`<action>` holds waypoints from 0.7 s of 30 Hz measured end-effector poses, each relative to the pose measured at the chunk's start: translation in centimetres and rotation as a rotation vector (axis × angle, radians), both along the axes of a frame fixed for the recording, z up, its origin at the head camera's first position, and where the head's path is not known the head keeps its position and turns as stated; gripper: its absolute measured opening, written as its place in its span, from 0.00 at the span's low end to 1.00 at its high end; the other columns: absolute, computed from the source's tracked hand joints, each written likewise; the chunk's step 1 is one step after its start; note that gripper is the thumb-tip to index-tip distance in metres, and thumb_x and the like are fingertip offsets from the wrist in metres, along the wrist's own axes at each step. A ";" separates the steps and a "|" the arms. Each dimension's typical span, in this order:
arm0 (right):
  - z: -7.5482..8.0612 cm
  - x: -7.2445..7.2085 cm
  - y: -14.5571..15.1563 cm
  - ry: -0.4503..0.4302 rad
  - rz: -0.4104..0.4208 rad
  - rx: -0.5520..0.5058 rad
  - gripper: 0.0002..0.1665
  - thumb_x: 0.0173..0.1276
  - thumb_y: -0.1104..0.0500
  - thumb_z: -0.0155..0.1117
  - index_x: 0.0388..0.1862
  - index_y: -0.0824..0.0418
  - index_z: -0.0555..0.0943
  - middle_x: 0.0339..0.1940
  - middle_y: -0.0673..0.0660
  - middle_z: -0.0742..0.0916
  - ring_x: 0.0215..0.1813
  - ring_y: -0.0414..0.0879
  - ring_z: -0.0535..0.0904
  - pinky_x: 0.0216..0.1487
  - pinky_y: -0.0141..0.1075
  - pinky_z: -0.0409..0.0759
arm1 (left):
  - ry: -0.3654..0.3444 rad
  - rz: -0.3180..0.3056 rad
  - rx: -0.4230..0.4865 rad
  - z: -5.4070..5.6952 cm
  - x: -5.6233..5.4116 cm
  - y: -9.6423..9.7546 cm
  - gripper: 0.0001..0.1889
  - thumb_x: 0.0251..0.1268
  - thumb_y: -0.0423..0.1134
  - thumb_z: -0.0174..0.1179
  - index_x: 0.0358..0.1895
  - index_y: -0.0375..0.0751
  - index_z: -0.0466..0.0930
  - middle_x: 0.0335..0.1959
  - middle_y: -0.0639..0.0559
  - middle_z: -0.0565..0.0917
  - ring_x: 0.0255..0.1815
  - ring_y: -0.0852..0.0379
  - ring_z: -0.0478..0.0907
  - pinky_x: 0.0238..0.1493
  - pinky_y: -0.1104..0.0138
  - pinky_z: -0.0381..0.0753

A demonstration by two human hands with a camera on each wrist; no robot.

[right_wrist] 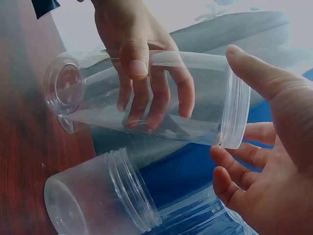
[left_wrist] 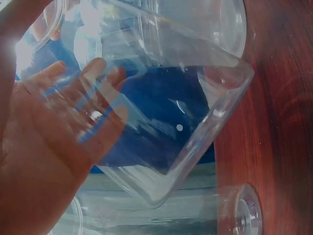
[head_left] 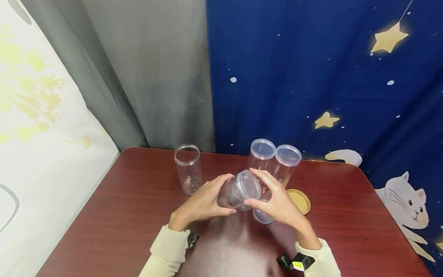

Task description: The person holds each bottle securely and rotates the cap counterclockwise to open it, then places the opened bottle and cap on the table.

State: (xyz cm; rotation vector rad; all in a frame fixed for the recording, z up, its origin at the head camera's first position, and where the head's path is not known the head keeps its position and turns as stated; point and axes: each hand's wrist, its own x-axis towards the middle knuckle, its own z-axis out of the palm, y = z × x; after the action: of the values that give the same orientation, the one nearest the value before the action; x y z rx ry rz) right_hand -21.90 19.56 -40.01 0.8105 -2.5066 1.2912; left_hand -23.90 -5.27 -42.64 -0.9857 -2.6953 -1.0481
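A clear plastic jar (head_left: pixel 229 194) is held tilted above the table, its translucent lid (head_left: pixel 250 184) on the end toward the right. My left hand (head_left: pixel 204 202) grips the jar's body, the fingers showing through the clear wall in the right wrist view. With thumb and fingertips on opposite sides of the rim, my right hand (head_left: pixel 278 204) holds the lid end. A short, frosted jar (right_wrist: pixel 93 193) with a ribbed rim stands just under the right hand, partly hidden by it in the head view.
A tall lidless jar (head_left: pixel 188 169) stands at the back left. Two tall lidded jars, one left (head_left: pixel 263 149) and one right (head_left: pixel 288 155), stand side by side behind my right hand. A gold lid (head_left: pixel 299 201) lies right of that hand. Curtains hang behind the table (head_left: pixel 131 219).
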 end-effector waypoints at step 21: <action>0.6 0.5 -0.7 0.126 -0.155 0.114 0.44 0.53 0.48 0.79 0.68 0.55 0.73 0.59 0.51 0.80 0.48 0.41 0.76 0.45 0.39 0.79 | 0.048 0.024 -0.029 0.0 0.2 0.5 0.46 0.46 0.53 0.76 0.69 0.44 0.65 0.63 0.51 0.76 0.62 0.57 0.74 0.61 0.55 0.74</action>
State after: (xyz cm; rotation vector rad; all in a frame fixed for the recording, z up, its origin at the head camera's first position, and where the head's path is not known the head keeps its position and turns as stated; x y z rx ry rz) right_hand -21.37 18.82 -39.37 0.6813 -2.5047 1.0240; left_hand -23.71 -4.77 -42.67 -0.9683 -2.6844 -0.9709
